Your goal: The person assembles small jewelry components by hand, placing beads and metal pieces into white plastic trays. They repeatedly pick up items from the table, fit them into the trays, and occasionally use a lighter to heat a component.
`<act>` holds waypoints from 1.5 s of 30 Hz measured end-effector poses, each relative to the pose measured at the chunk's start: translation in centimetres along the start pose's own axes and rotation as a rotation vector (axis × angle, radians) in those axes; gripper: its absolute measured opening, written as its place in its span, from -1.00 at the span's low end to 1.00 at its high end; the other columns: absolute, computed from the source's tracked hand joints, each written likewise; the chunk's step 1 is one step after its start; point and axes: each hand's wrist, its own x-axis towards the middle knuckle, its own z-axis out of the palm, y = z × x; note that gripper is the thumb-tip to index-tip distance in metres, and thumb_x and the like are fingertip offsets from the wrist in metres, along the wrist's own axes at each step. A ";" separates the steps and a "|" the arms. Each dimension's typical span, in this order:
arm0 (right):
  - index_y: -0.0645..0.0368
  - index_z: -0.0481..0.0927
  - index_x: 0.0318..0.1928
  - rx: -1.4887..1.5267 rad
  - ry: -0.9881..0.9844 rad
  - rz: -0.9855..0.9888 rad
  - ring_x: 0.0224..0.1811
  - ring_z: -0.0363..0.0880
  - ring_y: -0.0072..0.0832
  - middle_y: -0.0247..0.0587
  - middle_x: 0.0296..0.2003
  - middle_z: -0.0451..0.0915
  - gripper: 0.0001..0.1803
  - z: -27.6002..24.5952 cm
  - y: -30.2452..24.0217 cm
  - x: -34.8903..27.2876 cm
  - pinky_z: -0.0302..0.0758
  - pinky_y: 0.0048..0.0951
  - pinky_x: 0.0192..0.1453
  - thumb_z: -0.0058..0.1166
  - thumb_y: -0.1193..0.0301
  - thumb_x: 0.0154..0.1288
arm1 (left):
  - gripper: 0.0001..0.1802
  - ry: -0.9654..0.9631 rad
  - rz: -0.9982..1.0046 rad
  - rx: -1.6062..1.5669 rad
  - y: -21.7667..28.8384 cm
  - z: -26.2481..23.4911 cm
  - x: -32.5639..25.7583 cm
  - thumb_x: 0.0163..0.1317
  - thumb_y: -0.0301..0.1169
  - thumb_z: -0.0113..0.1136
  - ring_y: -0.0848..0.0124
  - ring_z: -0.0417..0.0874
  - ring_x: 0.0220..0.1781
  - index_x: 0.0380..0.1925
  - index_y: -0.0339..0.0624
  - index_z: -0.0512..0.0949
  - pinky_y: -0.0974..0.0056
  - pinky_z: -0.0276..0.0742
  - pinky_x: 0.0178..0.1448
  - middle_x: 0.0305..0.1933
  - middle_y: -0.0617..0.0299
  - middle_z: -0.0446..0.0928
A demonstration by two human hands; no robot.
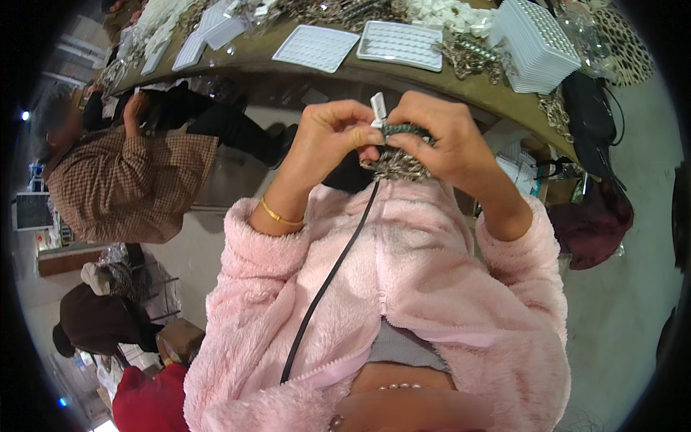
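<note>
We see both hands raised close together just in front of a long wooden table (461,85). Our left hand (332,133) is curled nearly closed, fingertips pinching a small white tag (378,108). Our right hand (440,133) is curled around a dark beaded bracelet (403,129), with a bunch of metallic jewellery (400,165) hanging beneath it. On the table lie white trays (402,45) and a stack of white trays (536,43). A person in a checked jacket (122,183) sits left of the table.
</note>
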 end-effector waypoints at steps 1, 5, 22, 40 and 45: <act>0.29 0.59 -0.25 -0.065 0.016 -0.035 -0.41 0.57 -0.24 -0.12 -0.40 0.54 -0.78 0.3 0.1 -0.2 0.46 -0.38 -0.34 0.27 0.66 0.03 | -0.89 0.013 0.011 0.018 -0.3 0.2 0.0 0.24 -0.61 0.29 0.52 0.67 -0.46 -0.24 -0.43 0.63 0.45 0.61 -0.36 -0.41 0.15 0.66; 0.24 0.55 -0.33 -0.424 0.044 -0.186 -0.49 0.54 -0.21 -0.17 -0.45 0.47 -0.84 1.1 0.2 -0.7 0.45 -0.32 -0.46 0.25 0.56 0.05 | -0.88 0.110 0.031 0.025 -1.4 1.8 -0.3 0.24 -0.61 0.29 0.54 0.66 -0.46 -0.23 -0.43 0.64 0.47 0.60 -0.37 -0.42 0.18 0.66; 0.29 0.66 -0.05 0.169 -0.098 0.431 -0.18 0.62 -0.38 -0.13 -0.19 0.68 -0.73 6.2 5.8 -7.6 0.53 -0.38 0.00 0.19 0.45 0.26 | -0.75 0.439 0.225 -0.222 -3.3 -2.9 -1.4 0.42 -0.42 0.15 0.37 0.71 -0.32 -0.07 -0.44 0.59 0.30 0.71 -0.20 -0.20 -0.02 0.68; 0.32 0.55 -0.28 0.243 0.213 0.016 -0.37 0.48 -0.54 -0.25 -0.36 0.56 -0.82 2.4 0.9 -1.8 0.45 -0.55 -0.25 0.25 0.71 0.10 | -0.79 0.261 0.361 0.144 -2.6 2.9 -1.8 0.27 -0.61 0.27 0.64 0.52 -0.38 -0.09 -0.36 0.57 0.50 0.48 -0.30 -0.34 0.32 0.57; 0.28 0.56 -0.32 0.325 0.224 0.134 -0.42 0.52 -0.54 -0.25 -0.42 0.54 -0.80 2.9 1.0 -1.7 0.46 -0.54 -0.31 0.29 0.67 0.03 | -0.75 0.251 0.334 0.153 -2.4 3.0 -1.9 0.25 -0.63 0.29 0.64 0.52 -0.38 -0.07 -0.37 0.58 0.52 0.49 -0.29 -0.32 0.32 0.58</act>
